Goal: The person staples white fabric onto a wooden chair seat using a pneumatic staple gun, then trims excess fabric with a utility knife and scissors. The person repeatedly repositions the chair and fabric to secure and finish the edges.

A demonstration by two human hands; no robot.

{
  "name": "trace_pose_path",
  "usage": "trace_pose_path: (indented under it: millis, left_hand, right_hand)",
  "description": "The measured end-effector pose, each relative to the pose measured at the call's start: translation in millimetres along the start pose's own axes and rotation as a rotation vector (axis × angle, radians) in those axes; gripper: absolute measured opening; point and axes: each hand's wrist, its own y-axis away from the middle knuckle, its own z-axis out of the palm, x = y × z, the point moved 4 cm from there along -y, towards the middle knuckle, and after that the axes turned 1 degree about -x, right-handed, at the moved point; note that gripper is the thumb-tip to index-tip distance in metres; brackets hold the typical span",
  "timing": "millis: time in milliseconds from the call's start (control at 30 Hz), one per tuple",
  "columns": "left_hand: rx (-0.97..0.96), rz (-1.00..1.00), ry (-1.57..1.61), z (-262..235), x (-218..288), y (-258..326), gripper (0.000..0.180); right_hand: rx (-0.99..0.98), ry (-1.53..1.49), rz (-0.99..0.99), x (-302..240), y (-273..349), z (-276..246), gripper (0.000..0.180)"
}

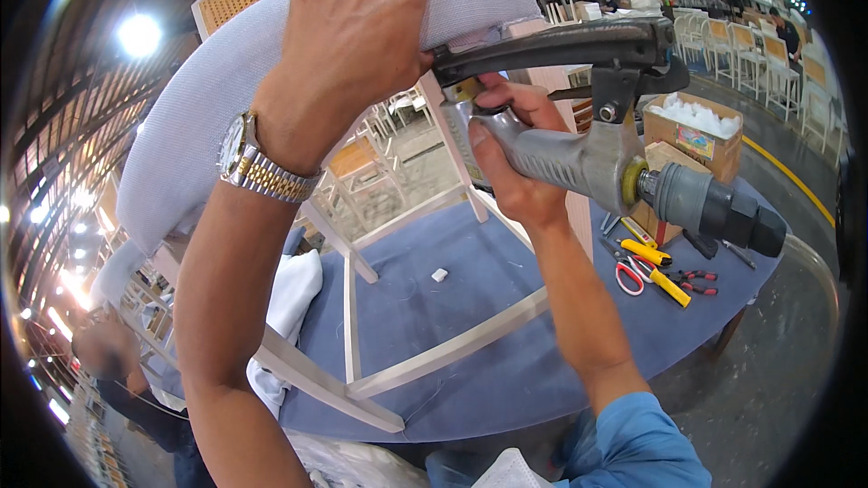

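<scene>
A lamp glares upper left; edges bend, seemingly blurred.

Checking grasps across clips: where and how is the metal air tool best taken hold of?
The metal air tool is probably best held around its ribbed handle, from the near side: that rounded length is exposed there, with wrapping room below the black bar.

Left hand on grey chair seat; right hand around staple gun
</scene>
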Motion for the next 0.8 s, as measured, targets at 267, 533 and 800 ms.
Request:
trace_pose_path:
  millis: [267,533,800]
  left_hand:
    - [0.093,0.079,-0.156,25,-3,3,0.101]
    - [0.190,0.260,-0.085,18,-5,33,0.114]
    - [0.091,0.182,0.252,-5,-130,-8,0.083]
  right_hand:
    - [-0.109,0.052,-0.076,-10,-4,7,0.029]
    - [-0.035,0.005,0.034,-10,9,22,0.032]
    - [0.086,0.104,-0.007,-37,31,4,0.034]
